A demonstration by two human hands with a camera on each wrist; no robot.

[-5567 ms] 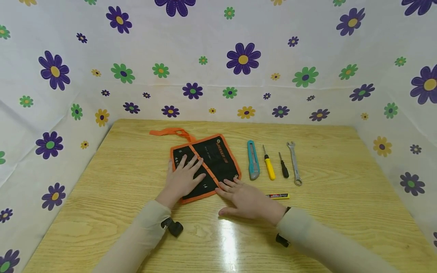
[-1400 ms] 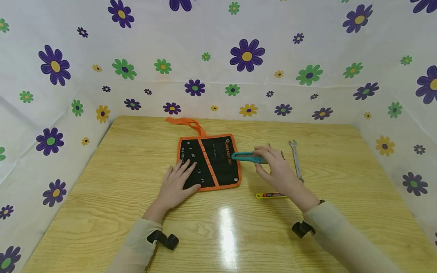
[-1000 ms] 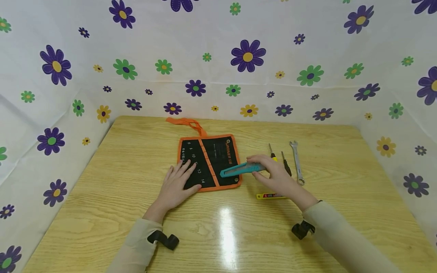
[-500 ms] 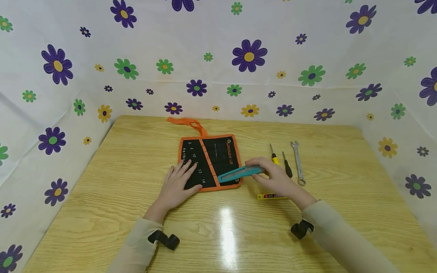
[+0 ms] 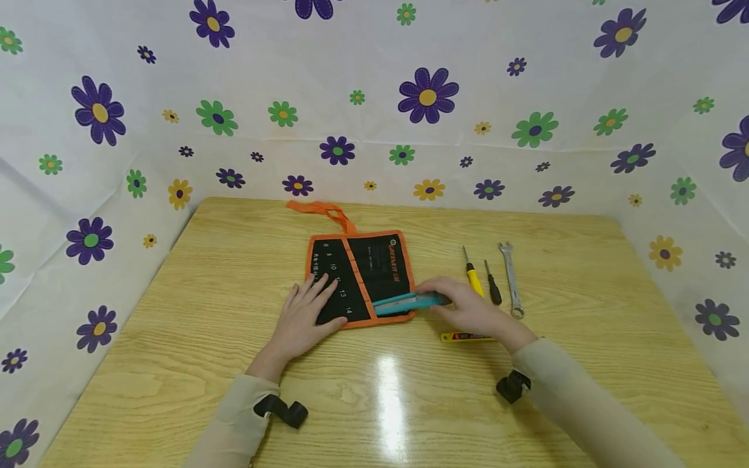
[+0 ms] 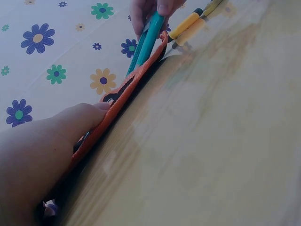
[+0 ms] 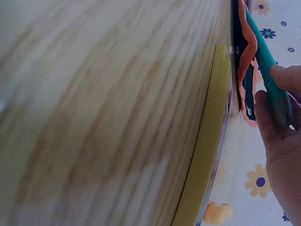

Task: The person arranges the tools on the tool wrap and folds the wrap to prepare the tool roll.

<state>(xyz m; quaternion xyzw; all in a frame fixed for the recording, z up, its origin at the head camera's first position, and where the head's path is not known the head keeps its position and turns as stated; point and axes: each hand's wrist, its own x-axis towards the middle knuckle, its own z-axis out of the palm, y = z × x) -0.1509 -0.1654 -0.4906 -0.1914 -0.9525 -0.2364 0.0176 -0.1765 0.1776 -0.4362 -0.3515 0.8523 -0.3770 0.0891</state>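
Observation:
A black tool pouch (image 5: 374, 263) with orange edging and a slanted orange band lies flat on the table. Spread on its printed left part is my left hand (image 5: 304, 318), fingers straight. My right hand (image 5: 465, 305) pinches a teal utility knife (image 5: 404, 304) by its grey-ended half. The knife lies along the pouch's near edge, its far tip right at the orange band. In the left wrist view, the knife (image 6: 151, 40) slants over the pouch's raised orange edge (image 6: 160, 47), with the right fingers at its top.
Right of the pouch lie a yellow-handled screwdriver (image 5: 474, 279), partly behind the right hand, a small black screwdriver (image 5: 493, 286) and a combination wrench (image 5: 511, 279). A thin yellow strip with a printed label (image 5: 462, 337) lies nearer. An orange strap (image 5: 318, 208) trails behind the pouch.
The right hand has left the pouch and taken up the utility knife from the table. Over the last second the knife has moved down and nearer, its tip to the band. The pouch has turned straighter.

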